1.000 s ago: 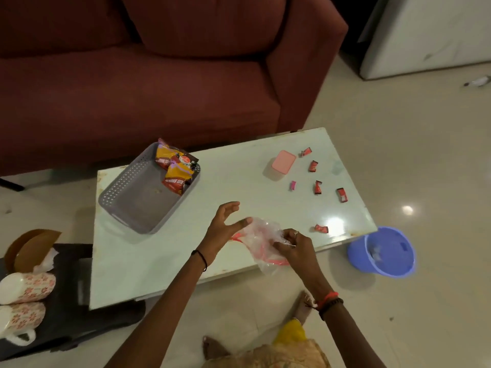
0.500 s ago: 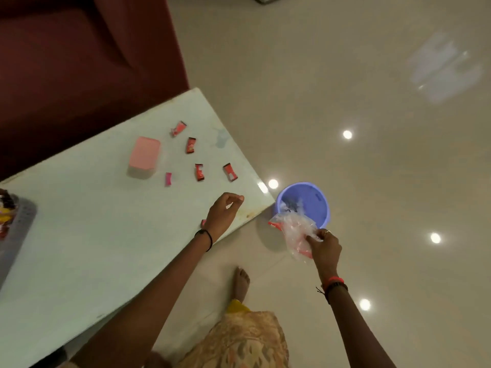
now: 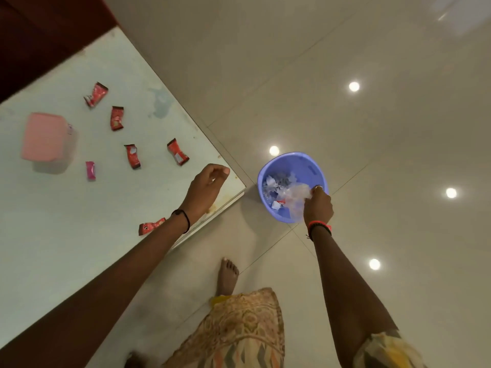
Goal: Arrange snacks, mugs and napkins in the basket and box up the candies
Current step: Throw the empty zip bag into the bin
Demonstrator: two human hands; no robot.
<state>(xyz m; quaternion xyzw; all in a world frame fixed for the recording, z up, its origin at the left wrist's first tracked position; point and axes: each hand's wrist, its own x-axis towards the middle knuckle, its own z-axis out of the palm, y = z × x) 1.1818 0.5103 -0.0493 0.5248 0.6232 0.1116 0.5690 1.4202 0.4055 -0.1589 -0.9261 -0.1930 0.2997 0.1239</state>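
Note:
My right hand grips a crumpled clear plastic bag inside the mouth of a blue bin on the floor. My left hand hovers over the table's corner, fingers loosely curled and holding nothing. Several red wrapped candies lie on the pale table: one just beyond my left hand, one further left, one beside my left wrist. A small pink candy lies near a pink lidded box at the left.
The blue bin holds scraps of paper and wrappers. A dark red sofa borders the table at the top left. My bare foot stands on the glossy tiled floor beside the table's corner.
The view has swung right and down from the table to the floor. My right hand has carried the plastic bag off the table and down into the blue bin; my left hand stays near the table's corner.

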